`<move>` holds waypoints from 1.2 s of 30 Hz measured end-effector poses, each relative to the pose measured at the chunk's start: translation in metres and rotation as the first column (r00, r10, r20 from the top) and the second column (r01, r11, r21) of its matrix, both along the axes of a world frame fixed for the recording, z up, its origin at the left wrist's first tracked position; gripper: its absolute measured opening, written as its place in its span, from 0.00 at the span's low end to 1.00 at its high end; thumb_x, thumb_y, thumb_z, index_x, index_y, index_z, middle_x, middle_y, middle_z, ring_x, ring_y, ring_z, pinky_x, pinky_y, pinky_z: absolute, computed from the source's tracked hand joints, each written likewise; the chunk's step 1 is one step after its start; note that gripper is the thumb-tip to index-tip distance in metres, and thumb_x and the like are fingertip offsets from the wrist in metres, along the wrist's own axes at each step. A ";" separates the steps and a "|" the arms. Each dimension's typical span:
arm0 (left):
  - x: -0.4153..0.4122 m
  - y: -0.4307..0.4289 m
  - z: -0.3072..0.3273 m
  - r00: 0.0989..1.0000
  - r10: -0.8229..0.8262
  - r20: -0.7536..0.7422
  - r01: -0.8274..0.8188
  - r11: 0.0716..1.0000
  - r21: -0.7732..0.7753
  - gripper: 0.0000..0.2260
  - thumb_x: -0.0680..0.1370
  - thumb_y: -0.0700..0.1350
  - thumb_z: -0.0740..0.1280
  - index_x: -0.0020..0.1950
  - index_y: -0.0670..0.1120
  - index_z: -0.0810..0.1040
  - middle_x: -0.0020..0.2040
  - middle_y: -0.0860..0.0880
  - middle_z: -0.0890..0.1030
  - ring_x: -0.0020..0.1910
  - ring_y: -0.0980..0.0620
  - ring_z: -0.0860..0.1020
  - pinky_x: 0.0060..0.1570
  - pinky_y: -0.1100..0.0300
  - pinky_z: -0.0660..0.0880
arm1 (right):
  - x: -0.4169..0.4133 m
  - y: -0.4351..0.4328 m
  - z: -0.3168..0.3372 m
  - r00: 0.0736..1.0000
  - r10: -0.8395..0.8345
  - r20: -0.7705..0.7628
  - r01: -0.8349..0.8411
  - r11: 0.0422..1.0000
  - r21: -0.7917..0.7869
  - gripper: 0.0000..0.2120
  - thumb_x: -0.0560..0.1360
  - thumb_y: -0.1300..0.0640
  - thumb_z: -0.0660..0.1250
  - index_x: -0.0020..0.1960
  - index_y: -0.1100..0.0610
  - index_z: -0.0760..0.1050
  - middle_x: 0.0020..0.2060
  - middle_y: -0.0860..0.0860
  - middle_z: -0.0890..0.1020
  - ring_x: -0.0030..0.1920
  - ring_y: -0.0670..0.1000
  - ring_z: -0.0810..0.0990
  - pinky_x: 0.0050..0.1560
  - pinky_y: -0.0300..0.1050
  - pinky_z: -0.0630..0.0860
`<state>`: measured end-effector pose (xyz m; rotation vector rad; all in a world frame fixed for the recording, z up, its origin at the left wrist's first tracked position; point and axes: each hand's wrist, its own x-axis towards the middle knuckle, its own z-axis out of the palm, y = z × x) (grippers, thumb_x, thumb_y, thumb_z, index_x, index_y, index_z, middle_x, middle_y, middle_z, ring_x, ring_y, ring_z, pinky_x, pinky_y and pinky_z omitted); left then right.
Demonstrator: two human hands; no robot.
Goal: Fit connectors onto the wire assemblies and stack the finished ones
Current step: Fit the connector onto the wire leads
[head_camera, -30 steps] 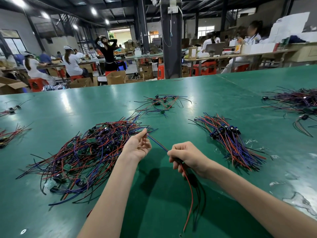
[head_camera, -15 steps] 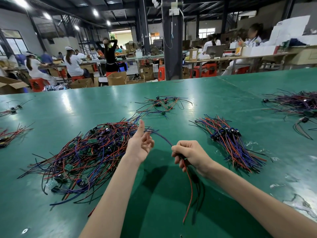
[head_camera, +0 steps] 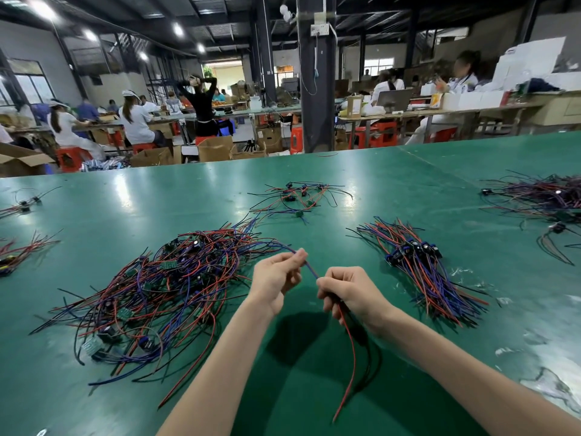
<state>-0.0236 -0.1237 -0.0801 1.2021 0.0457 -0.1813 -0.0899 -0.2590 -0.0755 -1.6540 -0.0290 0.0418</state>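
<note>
My right hand (head_camera: 352, 295) grips a wire assembly (head_camera: 349, 350) above the green table (head_camera: 314, 388); its red and black wires hang down from my fist. A blue wire (head_camera: 311, 269) of the same assembly runs up to my left hand (head_camera: 276, 278), which pinches it between thumb and fingertips. To the left lies a big tangled pile of red, blue and black wire assemblies (head_camera: 157, 297) with small green boards. On the right sits a neat stack of assemblies (head_camera: 421, 265) with black connectors lined up together.
A small loose cluster of assemblies (head_camera: 298, 196) lies farther back at centre. More wire piles sit at the far right (head_camera: 540, 196) and the left edge (head_camera: 19, 250). White scuffs mark the table at the right front. People work at benches beyond the table.
My left hand had opened with its index finger raised; now it pinches the blue wire again, nearer my right hand. The right hand keeps its grip.
</note>
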 end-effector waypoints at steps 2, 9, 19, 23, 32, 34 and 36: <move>0.006 0.010 0.003 0.995 0.097 -0.006 -0.097 0.995 -0.021 0.07 0.73 0.36 0.71 0.36 0.39 0.76 0.23 0.51 0.75 0.20 0.59 0.69 0.21 0.70 0.69 | -0.002 0.001 0.000 0.999 0.044 -0.006 -0.044 0.999 0.006 0.15 0.76 0.65 0.63 0.30 0.59 0.72 0.20 0.53 0.75 0.17 0.46 0.69 0.19 0.33 0.64; 0.018 0.029 0.005 0.984 0.156 -0.082 -0.160 0.985 -0.056 0.05 0.73 0.36 0.70 0.39 0.37 0.79 0.25 0.49 0.76 0.20 0.58 0.70 0.22 0.69 0.70 | -0.006 0.000 0.001 0.985 0.171 -0.026 -0.172 0.982 -0.072 0.15 0.75 0.64 0.64 0.29 0.57 0.72 0.21 0.53 0.75 0.18 0.47 0.68 0.18 0.33 0.62; 0.018 0.031 0.006 0.988 0.047 -0.145 -0.039 0.998 0.058 0.14 0.78 0.42 0.66 0.33 0.42 0.74 0.21 0.53 0.66 0.19 0.59 0.63 0.19 0.69 0.62 | -0.003 -0.010 0.001 0.958 0.267 -0.106 -0.282 0.943 -0.173 0.15 0.75 0.63 0.63 0.30 0.56 0.72 0.22 0.52 0.76 0.19 0.48 0.68 0.20 0.34 0.63; 0.016 0.035 0.011 0.954 -0.111 -0.280 0.084 0.990 -0.110 0.15 0.78 0.41 0.63 0.31 0.43 0.69 0.21 0.53 0.60 0.18 0.57 0.59 0.18 0.69 0.56 | -0.002 -0.014 0.004 0.947 0.294 -0.130 -0.314 0.933 -0.177 0.15 0.75 0.65 0.62 0.30 0.57 0.71 0.21 0.50 0.76 0.18 0.46 0.70 0.19 0.33 0.63; 0.013 0.042 0.015 0.879 -0.299 -0.370 0.266 0.954 -0.139 0.19 0.75 0.41 0.63 0.23 0.45 0.69 0.21 0.55 0.57 0.17 0.60 0.57 0.16 0.71 0.53 | -0.002 -0.016 0.004 0.891 0.405 -0.207 -0.450 0.849 -0.278 0.11 0.67 0.55 0.64 0.26 0.52 0.73 0.30 0.60 0.75 0.27 0.53 0.71 0.25 0.42 0.58; 0.014 0.040 0.015 0.923 -0.233 -0.306 0.216 0.972 -0.088 0.16 0.76 0.41 0.63 0.27 0.43 0.71 0.21 0.55 0.58 0.17 0.60 0.58 0.17 0.71 0.54 | 0.000 -0.017 0.003 0.894 0.408 -0.182 -0.444 0.860 -0.251 0.12 0.68 0.56 0.65 0.27 0.53 0.72 0.27 0.55 0.75 0.25 0.51 0.72 0.24 0.39 0.61; 0.015 0.037 0.014 0.971 -0.106 -0.216 0.105 0.994 -0.016 0.13 0.77 0.41 0.65 0.32 0.42 0.73 0.21 0.54 0.60 0.17 0.60 0.59 0.17 0.70 0.55 | 0.002 -0.019 0.003 0.906 0.398 -0.142 -0.420 0.887 -0.192 0.16 0.73 0.62 0.65 0.27 0.53 0.70 0.27 0.51 0.77 0.24 0.47 0.74 0.22 0.36 0.64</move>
